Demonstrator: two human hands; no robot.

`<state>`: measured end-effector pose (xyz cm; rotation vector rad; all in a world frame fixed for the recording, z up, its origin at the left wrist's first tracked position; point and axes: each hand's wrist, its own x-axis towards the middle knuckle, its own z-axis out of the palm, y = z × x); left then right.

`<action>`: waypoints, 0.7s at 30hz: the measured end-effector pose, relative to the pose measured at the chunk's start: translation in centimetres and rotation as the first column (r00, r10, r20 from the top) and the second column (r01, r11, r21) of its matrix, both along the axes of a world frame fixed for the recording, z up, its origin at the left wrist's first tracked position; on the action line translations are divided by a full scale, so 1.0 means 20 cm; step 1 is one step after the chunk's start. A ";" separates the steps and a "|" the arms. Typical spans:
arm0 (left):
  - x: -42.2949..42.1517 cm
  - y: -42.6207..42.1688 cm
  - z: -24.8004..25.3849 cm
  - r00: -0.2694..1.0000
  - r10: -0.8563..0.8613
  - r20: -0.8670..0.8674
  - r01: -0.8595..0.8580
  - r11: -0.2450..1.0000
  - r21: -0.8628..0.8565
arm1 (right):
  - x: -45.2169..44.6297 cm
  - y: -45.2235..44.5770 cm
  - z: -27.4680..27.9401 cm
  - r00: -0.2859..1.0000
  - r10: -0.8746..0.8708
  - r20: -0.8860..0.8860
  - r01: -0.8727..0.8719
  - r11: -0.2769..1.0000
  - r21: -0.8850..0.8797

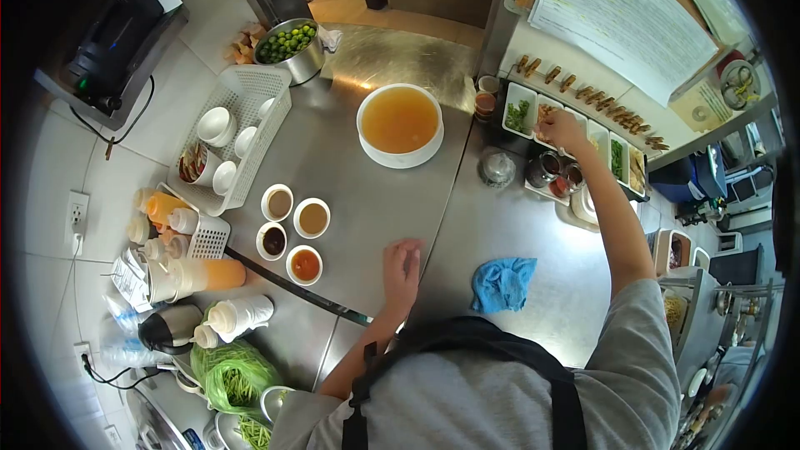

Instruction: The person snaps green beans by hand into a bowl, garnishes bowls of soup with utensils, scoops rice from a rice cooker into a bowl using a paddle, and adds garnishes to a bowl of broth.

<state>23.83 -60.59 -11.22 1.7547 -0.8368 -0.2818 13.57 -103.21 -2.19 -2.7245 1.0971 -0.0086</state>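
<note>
My right hand (pixel 562 130) reaches into a white tub of light-brown topping (pixel 544 108) at the back right, fingertips bunched downward; whatever is in them is hidden. Other tubs in that row hold chopped green herbs (pixel 519 117) and green slices (pixel 617 158). Just this side of the row stand dark jars (pixel 544 168) and a round glass jar (pixel 497 169). My left hand (pixel 402 271) is over the steel counter, edge-on, with fingers loosely extended and nothing visible in it. A white bowl of amber broth (pixel 400 121) sits farther back. Left of my left hand are small cups of sauce (pixel 305 265).
A blue cloth (pixel 503 284) lies on the counter (pixel 467 225). To the left are a white basket (pixel 268 121) with small bowls, sauce bottles (pixel 218 273) and a bag of green beans (pixel 237 379). A steel pot of green limes (pixel 287 43) stands at the back.
</note>
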 end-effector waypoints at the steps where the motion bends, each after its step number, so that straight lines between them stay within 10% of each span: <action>1: 0.02 -0.02 0.03 1.000 -0.006 0.016 0.006 1.000 -0.026 | -0.02 -0.01 0.00 0.991 -0.122 0.045 0.111 0.974 0.197; 6: 0.05 -0.07 0.14 0.999 0.000 0.041 0.004 0.996 -0.093 | -0.12 -0.05 -0.03 0.836 -0.517 0.184 0.190 0.587 0.787; 15: -0.02 0.06 0.05 0.997 0.074 0.002 -0.074 0.997 -0.033 | 0.27 0.37 0.10 0.737 -0.525 0.424 -0.029 0.603 0.797; 18: -0.03 0.09 0.06 0.996 0.090 -0.018 -0.091 0.995 -0.040 | 0.50 0.51 -0.07 0.717 -0.411 0.563 0.024 0.822 0.569; 21: -0.01 0.11 0.09 0.993 0.116 0.007 -0.116 0.992 -0.056 | 0.60 0.62 -0.24 0.790 0.258 0.556 -0.053 0.932 -0.358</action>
